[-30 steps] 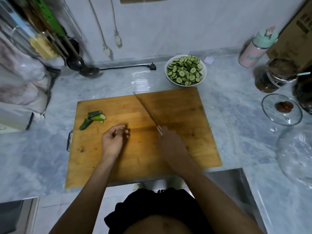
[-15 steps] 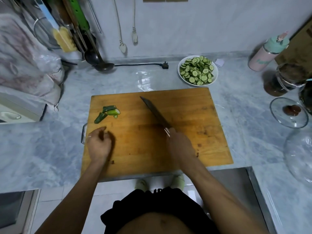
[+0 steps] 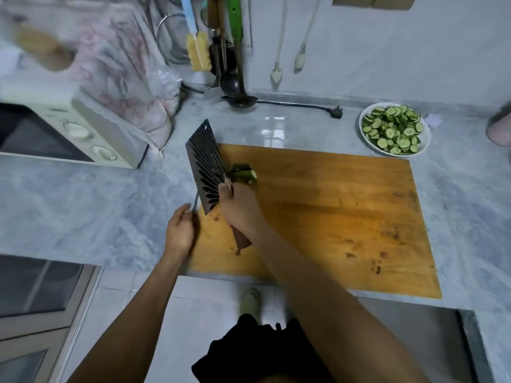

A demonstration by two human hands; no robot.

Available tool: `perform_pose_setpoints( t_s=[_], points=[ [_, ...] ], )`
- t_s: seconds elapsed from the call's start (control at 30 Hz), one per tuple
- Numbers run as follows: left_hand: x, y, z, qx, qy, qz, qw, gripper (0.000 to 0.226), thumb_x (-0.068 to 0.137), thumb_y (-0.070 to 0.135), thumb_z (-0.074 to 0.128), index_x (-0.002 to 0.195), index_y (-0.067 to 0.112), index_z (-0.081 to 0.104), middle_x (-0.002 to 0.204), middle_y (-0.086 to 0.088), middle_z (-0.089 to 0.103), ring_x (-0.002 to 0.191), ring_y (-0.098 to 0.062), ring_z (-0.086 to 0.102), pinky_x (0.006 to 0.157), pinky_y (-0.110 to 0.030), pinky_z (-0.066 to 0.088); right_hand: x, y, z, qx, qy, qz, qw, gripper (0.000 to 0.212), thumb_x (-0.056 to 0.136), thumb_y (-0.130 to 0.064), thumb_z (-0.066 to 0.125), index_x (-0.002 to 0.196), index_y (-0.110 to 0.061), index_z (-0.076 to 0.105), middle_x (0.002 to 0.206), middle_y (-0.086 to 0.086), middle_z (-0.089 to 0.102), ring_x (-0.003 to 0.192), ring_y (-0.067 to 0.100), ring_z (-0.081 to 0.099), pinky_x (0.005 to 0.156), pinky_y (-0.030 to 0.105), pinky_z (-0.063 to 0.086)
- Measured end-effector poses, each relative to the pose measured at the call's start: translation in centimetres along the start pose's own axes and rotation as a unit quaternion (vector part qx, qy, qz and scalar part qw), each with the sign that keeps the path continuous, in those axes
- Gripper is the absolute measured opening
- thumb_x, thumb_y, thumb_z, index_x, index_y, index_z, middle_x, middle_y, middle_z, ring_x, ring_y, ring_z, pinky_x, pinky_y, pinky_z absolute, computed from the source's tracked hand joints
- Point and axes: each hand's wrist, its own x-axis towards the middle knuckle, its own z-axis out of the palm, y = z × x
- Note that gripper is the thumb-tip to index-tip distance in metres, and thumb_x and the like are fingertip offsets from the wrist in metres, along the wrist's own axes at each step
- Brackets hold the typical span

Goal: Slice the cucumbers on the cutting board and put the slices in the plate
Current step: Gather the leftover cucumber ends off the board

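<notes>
The left hand (image 3: 181, 230) sits at the left edge of the cutting board (image 3: 331, 211), its fingers curled round the board's metal handle (image 3: 195, 201), wrist straight and forearm running down and left toward the body. Just to its right, the knife (image 3: 207, 167) stands with its broad dark blade turned flat toward the camera, tip toward the wall, above the board's left end. The right hand (image 3: 239, 210) grips the knife where the blade meets the grip, fingers wrapped tight and thumb high against the blade's heel; the forearm crosses the board diagonally from the lower right. The knife is likely heavy and stiff, and is best held exactly there, close to the blade, for control. Touching or just beside the blade's right face lie the cucumber pieces (image 3: 244, 174), a small heap of end cuts on the board's upper left. These are probably light, wet and slippery, firm enough to slide but easily scattered; scooping them onto the flat blade would serve better than pinching. Well apart, off the board's far right corner, the plate (image 3: 425, 142) on the counter (image 3: 83, 205) is heaped with slices (image 3: 392, 128).
</notes>
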Motion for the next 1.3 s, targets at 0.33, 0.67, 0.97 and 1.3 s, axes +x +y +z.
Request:
perform_pose_setpoints(
  t_s=[0.33, 0.67, 0.97, 1.3],
  points=[
    [0.6, 1.5, -0.5, 0.077, -0.012, 0.026, 0.997, 0.039, 0.105, 0.030, 0.042, 0.139, 0.016, 0.055, 0.141, -0.005, 0.055, 0.130, -0.023, 0.049, 0.114, -0.041, 0.036, 1.9, 3.7, 3.3, 0.034, 0.115, 0.110, 0.987, 0.035, 0.107, -0.029, 0.040, 0.097, -0.002, 0.060, 0.085, 0.007, 0.060, 0.068, 0.015, 0.055, 0.049, 0.016, 0.037],
    [1.8, 4.6, 2.5, 0.190, -0.034, 0.144, 0.971, 0.041, 0.104, 0.023, 0.043, 0.139, 0.006, 0.053, 0.140, -0.016, 0.056, 0.130, -0.032, 0.049, 0.109, -0.038, 0.036, -4.6, 6.3, -1.0, 0.072, 0.224, 0.114, 0.965, 0.038, 0.106, -0.022, 0.043, 0.069, -0.016, 0.041, 0.063, -0.001, 0.045, 0.053, 0.010, 0.041, 0.042, 0.018, 0.029],
    [3.1, 4.0, 3.1, 0.246, -0.038, 0.188, 0.950, 0.045, 0.099, 0.028, 0.046, 0.136, 0.005, 0.057, 0.132, -0.022, 0.059, 0.123, -0.038, 0.053, 0.106, -0.045, 0.043, -6.0, 5.4, -3.4, 0.032, 0.187, 0.070, 0.979, 0.033, 0.105, -0.028, 0.045, 0.074, -0.020, 0.047, 0.067, -0.006, 0.050, 0.055, 0.005, 0.045, 0.046, 0.016, 0.030],
    [2.5, 6.0, 3.8, 0.232, -0.051, 0.215, 0.947, 0.038, 0.100, 0.009, 0.046, 0.136, 0.002, 0.055, 0.136, -0.022, 0.056, 0.129, -0.033, 0.048, 0.108, -0.035, 0.035, -1.8, 3.9, 1.7, -0.018, 0.154, 0.100, 0.983, 0.033, 0.106, -0.029, 0.039, 0.104, -0.004, 0.061, 0.088, 0.003, 0.061, 0.073, 0.015, 0.055, 0.053, 0.022, 0.035]
  ],
)
